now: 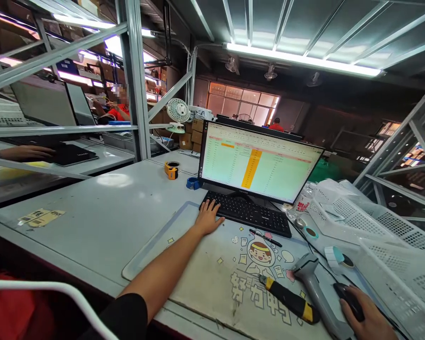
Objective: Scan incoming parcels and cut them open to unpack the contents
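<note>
My left hand (208, 218) lies with spread fingers on the left end of a black keyboard (250, 210). My right hand (370, 318), partly cut off at the lower right edge, is curled over a black computer mouse (350, 301). Behind the keyboard stands a monitor (223, 165) with a spreadsheet and an orange column. On the printed desk mat (194, 283) are a black pen (265, 238), a yellow-and-black utility knife (286, 298) and a grey barcode scanner (313, 283), which is beside the mouse.
White perforated baskets (393, 264) line the right side, with a label roll (334, 256) near them. A yellow tape holder (171, 171) and a blue one (193, 183) sit left of the monitor. Metal rack posts (136, 94) frame the desk. Other people work beyond.
</note>
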Demonstrator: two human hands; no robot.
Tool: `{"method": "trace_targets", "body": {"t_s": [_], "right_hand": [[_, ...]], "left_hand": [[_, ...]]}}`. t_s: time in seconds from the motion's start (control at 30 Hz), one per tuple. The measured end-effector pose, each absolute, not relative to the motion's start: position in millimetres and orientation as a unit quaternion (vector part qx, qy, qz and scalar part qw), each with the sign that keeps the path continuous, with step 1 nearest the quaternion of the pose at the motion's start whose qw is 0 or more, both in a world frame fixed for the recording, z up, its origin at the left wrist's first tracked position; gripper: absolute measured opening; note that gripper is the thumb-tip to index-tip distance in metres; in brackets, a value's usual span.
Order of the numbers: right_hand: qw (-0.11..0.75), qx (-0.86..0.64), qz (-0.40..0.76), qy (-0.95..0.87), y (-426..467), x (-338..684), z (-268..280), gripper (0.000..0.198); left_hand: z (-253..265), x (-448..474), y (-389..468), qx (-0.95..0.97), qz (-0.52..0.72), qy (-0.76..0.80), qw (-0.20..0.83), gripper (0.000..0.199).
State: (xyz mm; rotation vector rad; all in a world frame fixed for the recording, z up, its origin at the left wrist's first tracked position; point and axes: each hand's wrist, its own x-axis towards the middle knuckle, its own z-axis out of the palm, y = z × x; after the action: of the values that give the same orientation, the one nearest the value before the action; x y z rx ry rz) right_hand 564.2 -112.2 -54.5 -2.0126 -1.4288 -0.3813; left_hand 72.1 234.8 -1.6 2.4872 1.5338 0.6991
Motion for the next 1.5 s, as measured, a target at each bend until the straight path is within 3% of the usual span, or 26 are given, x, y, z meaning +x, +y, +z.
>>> {"method": "trace_targets", "body": {"t_s": [0.43, 0.83, 1.03, 1.5], "right_hand": [[0.215, -0.808, -0.138, -0.531, -122, 553, -35, 0.065], [0.259, -0.784, -0.158, -0.542, -117, 555, -46, 0.060], [0.292, -0.763, -0.145, -0.558, -114, 568, -53, 0.058], [0.259, -0.784, -0.103, -0.554, -114, 579, -55, 0.064]], "left_hand": [[-7, 64, 262, 0.708, 0.311, 0.624, 0.112, 0.054], [-1, 74, 254, 0.711, 0.312, 0.621, 0.110, 0.042], [-3, 70, 252, 0.722, 0.298, 0.615, 0.107, 0.050], [-5, 70, 253, 0.726, 0.290, 0.616, 0.099, 0.054]]}}
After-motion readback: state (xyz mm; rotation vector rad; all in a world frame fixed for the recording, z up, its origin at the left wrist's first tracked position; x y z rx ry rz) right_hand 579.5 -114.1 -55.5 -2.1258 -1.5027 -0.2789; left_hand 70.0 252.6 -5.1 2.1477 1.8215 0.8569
